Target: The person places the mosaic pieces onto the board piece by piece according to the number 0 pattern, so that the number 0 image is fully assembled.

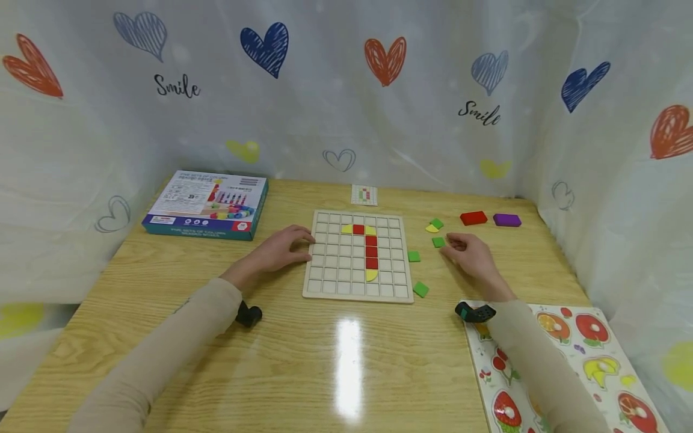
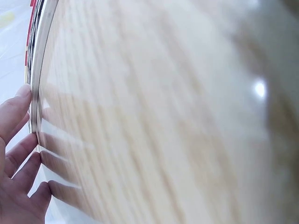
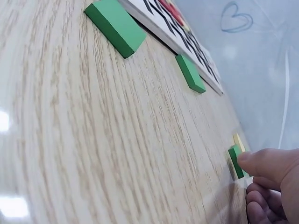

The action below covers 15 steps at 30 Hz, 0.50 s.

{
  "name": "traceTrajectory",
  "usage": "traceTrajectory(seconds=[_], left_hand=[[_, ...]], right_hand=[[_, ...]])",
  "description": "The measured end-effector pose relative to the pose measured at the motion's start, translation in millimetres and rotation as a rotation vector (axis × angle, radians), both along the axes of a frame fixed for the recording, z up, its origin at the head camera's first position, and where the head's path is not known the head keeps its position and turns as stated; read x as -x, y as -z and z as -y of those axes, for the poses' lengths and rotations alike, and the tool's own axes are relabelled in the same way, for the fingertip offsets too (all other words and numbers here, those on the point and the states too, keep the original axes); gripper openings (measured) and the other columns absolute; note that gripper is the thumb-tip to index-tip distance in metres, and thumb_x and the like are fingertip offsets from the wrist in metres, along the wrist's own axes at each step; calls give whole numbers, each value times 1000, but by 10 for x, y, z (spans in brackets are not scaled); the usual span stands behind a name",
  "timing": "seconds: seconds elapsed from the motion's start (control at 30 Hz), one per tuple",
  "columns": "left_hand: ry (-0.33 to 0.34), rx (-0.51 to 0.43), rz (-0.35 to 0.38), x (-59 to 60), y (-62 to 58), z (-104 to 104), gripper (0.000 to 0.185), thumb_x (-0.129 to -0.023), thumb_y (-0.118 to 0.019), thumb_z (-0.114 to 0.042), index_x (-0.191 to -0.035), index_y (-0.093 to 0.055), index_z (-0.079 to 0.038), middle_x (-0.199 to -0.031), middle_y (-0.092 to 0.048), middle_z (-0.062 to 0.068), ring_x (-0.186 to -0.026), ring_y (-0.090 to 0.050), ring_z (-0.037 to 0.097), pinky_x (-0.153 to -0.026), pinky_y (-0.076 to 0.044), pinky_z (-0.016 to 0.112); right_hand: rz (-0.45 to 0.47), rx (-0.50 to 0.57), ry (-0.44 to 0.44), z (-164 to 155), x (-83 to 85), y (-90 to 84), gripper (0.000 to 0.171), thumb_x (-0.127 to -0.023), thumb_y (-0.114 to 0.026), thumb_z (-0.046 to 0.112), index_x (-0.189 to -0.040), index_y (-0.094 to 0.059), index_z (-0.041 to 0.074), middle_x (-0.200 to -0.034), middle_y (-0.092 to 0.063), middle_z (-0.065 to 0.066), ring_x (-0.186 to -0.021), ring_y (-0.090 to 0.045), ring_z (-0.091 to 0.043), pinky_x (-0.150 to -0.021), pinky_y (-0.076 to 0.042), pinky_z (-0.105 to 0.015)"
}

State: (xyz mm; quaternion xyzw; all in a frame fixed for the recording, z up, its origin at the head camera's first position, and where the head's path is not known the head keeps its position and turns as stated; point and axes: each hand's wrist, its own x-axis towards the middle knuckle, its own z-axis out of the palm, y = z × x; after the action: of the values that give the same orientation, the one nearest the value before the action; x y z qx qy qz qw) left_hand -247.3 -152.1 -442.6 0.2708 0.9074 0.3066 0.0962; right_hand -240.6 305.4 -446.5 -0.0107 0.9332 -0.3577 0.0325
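head view: mid-frame grid board [image 1: 357, 255] carries a partial red-and-yellow figure, most cells bare. left hand [image 1: 278, 251] rests flat-fingered against its edge; right hand [image 1: 472, 254] pinches a green tile [image 1: 438, 242], others loose nearby.

You're working in bright, even light from overhead: a tall white glare streak sits on the glossy desk [image 1: 346, 361] near its front edge, and shadows under your arms are faint. The head view is sharp at the centre but bends toward its edges, bowing the curtain [image 1: 346, 90]. Your left wrist view is badly blurred, wood grain smeared, one small highlight at the right. The right wrist view keeps nearby grain crisp, with soft white glare at its left edge.
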Motion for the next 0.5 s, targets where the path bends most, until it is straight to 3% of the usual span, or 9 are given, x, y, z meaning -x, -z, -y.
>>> traceTrajectory(seconds=[0.5], left_hand=[[-7, -3, 6, -9, 9, -2, 39, -92, -70, -25, -125, -62, -7, -140, -48, 16, -133, -42, 33, -111, -32, 50]], right_hand=[[-55, -43, -5, 135, 106, 40, 45, -91, -70, 23, -126, -61, -4, -114, -62, -20, -99, -55, -30, -88, -46, -44]])
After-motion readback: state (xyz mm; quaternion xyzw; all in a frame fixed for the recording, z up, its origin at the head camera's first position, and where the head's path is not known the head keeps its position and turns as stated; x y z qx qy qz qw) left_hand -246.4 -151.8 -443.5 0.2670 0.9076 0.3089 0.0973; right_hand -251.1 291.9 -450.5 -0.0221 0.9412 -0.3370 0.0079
